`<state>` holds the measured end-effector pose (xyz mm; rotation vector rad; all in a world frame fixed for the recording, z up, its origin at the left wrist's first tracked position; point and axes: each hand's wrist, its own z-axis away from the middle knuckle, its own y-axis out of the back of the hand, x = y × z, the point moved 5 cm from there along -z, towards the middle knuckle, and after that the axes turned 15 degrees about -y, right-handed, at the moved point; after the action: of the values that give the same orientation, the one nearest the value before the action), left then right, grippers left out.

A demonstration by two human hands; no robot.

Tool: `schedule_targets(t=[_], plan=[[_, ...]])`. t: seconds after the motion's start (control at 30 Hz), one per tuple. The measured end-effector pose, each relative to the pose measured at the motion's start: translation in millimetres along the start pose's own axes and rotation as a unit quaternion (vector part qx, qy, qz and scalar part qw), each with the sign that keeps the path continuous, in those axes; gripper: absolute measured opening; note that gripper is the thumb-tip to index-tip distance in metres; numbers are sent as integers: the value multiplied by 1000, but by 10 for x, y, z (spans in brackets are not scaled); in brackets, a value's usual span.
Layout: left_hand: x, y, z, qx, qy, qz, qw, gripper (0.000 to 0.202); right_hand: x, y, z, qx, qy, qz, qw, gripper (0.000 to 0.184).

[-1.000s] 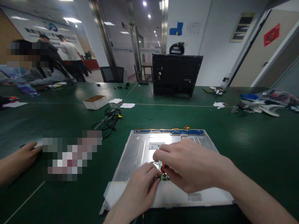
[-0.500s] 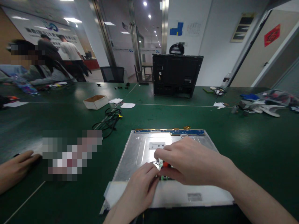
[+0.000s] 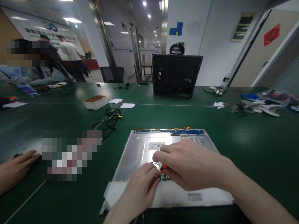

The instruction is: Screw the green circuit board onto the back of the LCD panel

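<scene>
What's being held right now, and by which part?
Small green circuit board: left hand pinches its left edge; right hand covers its top, exact grip hidden.

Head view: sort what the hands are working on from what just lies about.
In hand: metal panel; small green board on it; left hand, right hand, both at it.
Lying about: cardboard box; black cable; black housing; paper scraps.

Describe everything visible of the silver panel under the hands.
The silver panel is a flat, rectangular, metal-looking sheet lying level on the green table. A blue circuit strip runs along its far edge, a white label sits mid-panel, a white band covers the near edge. The left hand and right hand rest on it, fingertips meeting at a small green board.
</scene>
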<state>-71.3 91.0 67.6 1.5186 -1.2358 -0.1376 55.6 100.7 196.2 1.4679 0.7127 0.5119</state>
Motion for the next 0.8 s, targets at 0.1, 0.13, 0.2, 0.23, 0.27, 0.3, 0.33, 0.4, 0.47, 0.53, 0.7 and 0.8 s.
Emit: schedule_targets(t=[0.1,0.13,0.2,0.23,0.27,0.3,0.33,0.4,0.47,0.53,0.7,0.8], plan=[[2,-6,8,3,-4,-5,1000,19,13,3,-5,3,-13,-6,1000,9],[5,-6,10,4,-4,-7,1000,19,16,4,-7,5,-16,-7,1000,9],[12,0,11,7,-3,-10,1000,18,15,4,-8,4,-15,-7,1000,11],[18,6,9,8,-3,-9,1000,18,11,5,-7,4,-11,-8,1000,11],[24,12,6,9,-2,-7,1000,18,6,6,-4,4,-4,-8,1000,11],[30,18,1,9,-1,-6,1000,18,0,8,0,5,2,-9,1000,11],[35,23,-3,8,1,-6,1000,18,-3,9,4,6,7,-8,1000,11],[40,28,-13,5,4,-8,1000,17,-6,9,11,5,12,-3,1000,13],[37,24,-19,2,6,-10,1000,16,-5,4,12,0,10,4,1000,15],[29,16,-21,1,6,-9,1000,16,-6,2,9,-3,8,7,1000,13],[9,2,-8,-4,2,-11,1000,16,-2,1,-6,-4,-7,-1,1000,8],[9,7,-2,0,1,-13,1000,17,7,0,-13,-3,-16,-3,1000,8]])
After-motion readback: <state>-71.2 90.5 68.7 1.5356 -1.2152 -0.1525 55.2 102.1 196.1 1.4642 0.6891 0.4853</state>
